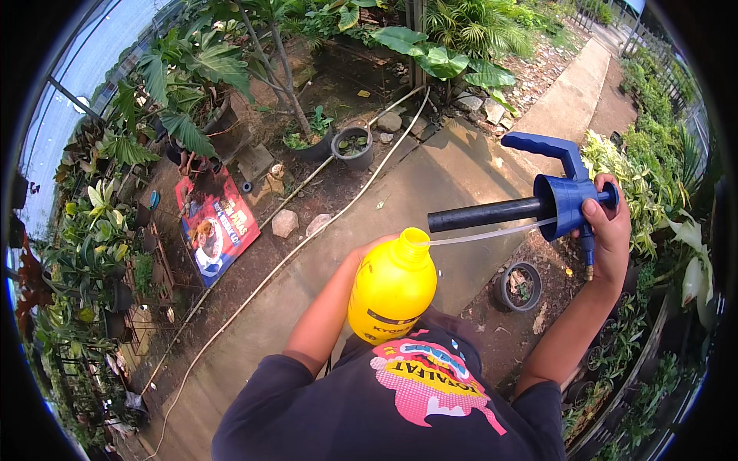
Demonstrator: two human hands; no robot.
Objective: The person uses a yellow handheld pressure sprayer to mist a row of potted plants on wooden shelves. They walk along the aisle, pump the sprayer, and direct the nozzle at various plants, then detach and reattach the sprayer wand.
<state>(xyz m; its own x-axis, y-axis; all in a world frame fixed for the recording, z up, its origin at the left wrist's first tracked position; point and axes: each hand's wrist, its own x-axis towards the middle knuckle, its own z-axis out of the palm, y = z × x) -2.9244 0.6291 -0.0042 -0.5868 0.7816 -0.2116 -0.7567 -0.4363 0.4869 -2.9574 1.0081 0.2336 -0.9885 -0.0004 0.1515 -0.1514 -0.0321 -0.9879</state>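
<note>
A yellow plastic sprayer bottle [392, 288] is held against the front of my dark T-shirt, its threaded mouth uncapped and facing up. My left hand [376, 246] grips it from the far side, with the fingers mostly hidden behind it. To the right, my right hand [608, 230] holds the blue pump head [568, 204] of the sprayer, tipped on its side. The black pump cylinder [484, 214] points left, above and beside the bottle's neck. A clear dip tube [490, 235] runs from the head to the bottle mouth; whether its tip is inside cannot be told.
A concrete path [461, 167] runs underfoot, with a pale hose [288, 256] along its left side. Pots stand nearby, including a grey pot [517, 286] at right. At left, another person's hands [185, 164] are near soil on a printed banner [222, 230]. Rocks [285, 223] edge the path.
</note>
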